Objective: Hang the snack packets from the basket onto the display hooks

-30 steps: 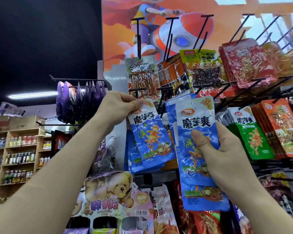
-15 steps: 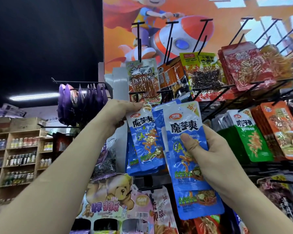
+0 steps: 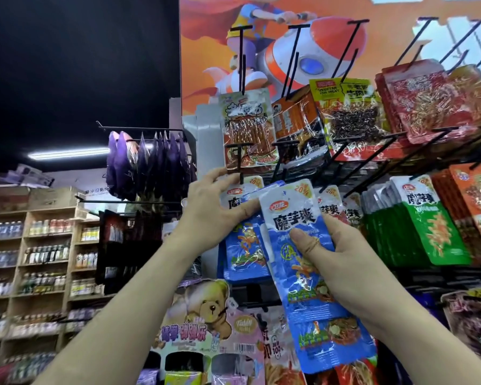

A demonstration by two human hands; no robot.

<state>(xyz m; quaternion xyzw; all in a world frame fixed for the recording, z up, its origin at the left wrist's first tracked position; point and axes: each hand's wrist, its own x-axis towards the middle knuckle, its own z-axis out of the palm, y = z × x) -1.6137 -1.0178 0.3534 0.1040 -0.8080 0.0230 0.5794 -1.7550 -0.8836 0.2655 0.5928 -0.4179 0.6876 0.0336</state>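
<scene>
- My right hand [image 3: 350,262] grips a stack of blue packets [image 3: 295,215], thumb pressed on the front and fingers wrapped behind, held just in front of the rack.
- My left hand [image 3: 214,212] is at the hung packets [image 3: 245,251] to the left, with the thumb across their front and the fingers reaching up by the hook [image 3: 241,168]. I cannot tell whether it truly pinches them.
- I judge I am mid-hanging: some packets are on and the stack is still to go.
- Next I need to peel off one packet, find its top hole and thread it onto that hook.
- The basket is out of view.
</scene>
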